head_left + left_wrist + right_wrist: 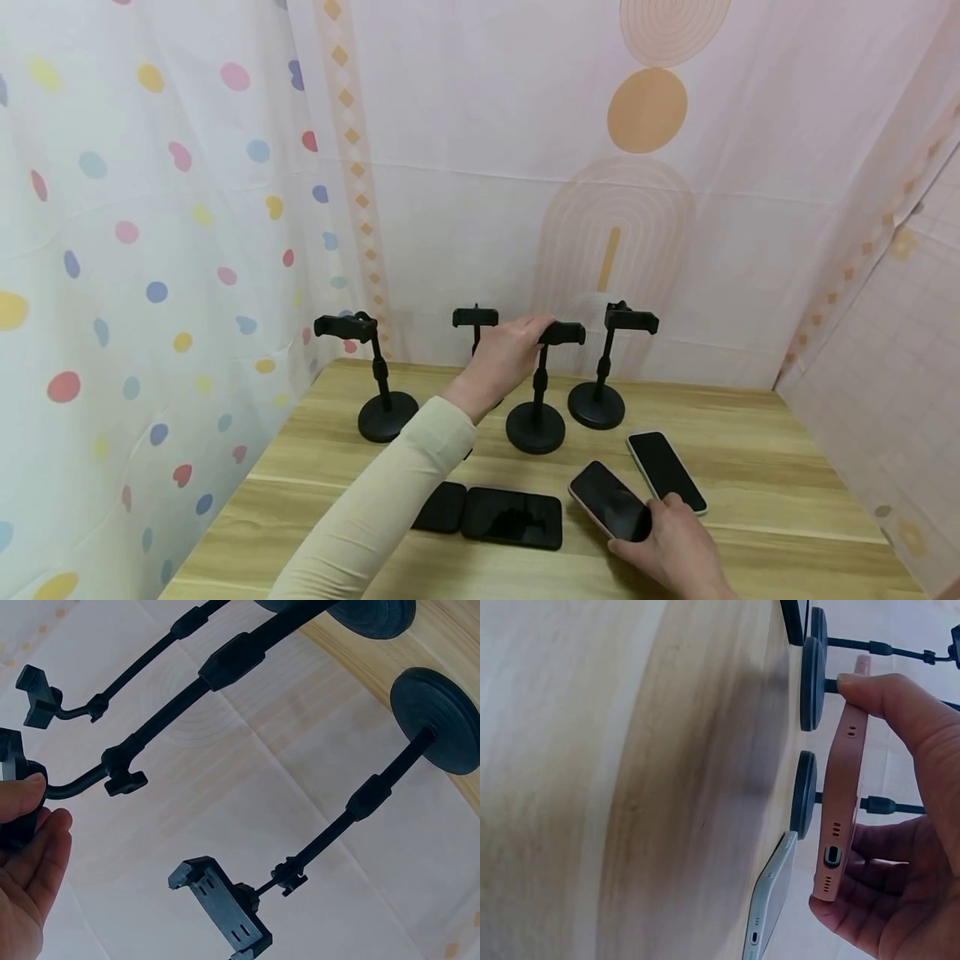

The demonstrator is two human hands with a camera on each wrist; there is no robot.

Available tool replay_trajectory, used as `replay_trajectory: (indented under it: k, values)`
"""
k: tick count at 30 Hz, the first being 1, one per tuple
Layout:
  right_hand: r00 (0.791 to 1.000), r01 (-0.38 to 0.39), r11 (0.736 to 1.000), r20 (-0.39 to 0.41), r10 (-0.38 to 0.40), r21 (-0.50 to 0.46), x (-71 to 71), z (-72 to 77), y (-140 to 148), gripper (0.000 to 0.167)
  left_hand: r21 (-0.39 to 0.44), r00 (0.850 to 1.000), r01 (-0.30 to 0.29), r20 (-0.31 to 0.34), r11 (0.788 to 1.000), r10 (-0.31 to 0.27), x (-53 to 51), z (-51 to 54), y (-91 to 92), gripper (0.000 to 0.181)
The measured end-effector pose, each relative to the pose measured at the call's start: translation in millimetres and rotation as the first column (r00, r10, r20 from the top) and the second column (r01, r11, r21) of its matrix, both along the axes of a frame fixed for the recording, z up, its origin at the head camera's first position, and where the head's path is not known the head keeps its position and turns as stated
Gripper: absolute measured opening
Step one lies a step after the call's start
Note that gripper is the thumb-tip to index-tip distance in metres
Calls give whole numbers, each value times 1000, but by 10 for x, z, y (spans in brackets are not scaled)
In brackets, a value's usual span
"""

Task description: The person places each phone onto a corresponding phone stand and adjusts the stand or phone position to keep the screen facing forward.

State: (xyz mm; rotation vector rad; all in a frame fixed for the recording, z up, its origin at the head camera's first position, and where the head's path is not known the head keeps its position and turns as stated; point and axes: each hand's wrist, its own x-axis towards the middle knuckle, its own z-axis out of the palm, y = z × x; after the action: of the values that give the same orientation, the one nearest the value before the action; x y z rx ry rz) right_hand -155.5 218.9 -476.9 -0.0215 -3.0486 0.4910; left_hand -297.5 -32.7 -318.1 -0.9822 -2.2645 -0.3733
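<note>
The left stand sits inside the table's left edge. The sleeve partly hides a dark phone. The left hand pinches the middle stand's clamp, hiding much of the far stand. Near right, the right hand grips a pink-cased phone, its port shown only from the right wrist; rightward, a pale-edged phone has room beside it.

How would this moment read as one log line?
Left hand: grips stand | right hand: holds pink phone | pale-edged phone: on table

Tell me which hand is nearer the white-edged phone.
Right. The right hand holds the pink-cased phone close by the white-edged phone; the left hand is farther off, gripping a phone stand's clamp.
</note>
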Motion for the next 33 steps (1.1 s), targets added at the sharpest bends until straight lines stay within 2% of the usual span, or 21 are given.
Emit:
replay_trajectory:
  k: [4, 14, 18, 24, 28, 33]
  values:
    - [1000, 23, 1000, -4, -23, -13, -6, 14, -16, 86, -6, 999, -31, -16, 1000, 31, 14, -2, 35, 39]
    - [999, 50, 998, 0, -50, -34, 1, 56, -64, 89, 2, 995, -56, -86, 998, 56, 53, -6, 132, 35]
    - [998, 63, 996, -8, -64, -63, -6, 78, -75, 89, 9, 997, -39, -62, 999, 40, 54, -11, 126, 41]
    - [993, 95, 989, -65, -103, -113, -14, 105, -96, 89, 19, 1000, -16, 8, 1000, 15, 36, -34, 83, 53]
    - [986, 106, 984, -113, -123, -145, -15, 128, -112, 89, 21, 1000, -13, 11, 1000, 12, 21, -42, 61, 52]
    - [982, 123, 978, -125, -144, -166, -18, 164, -136, 92, 22, 1000, -11, 30, 1000, 10, 31, -38, 26, 53]
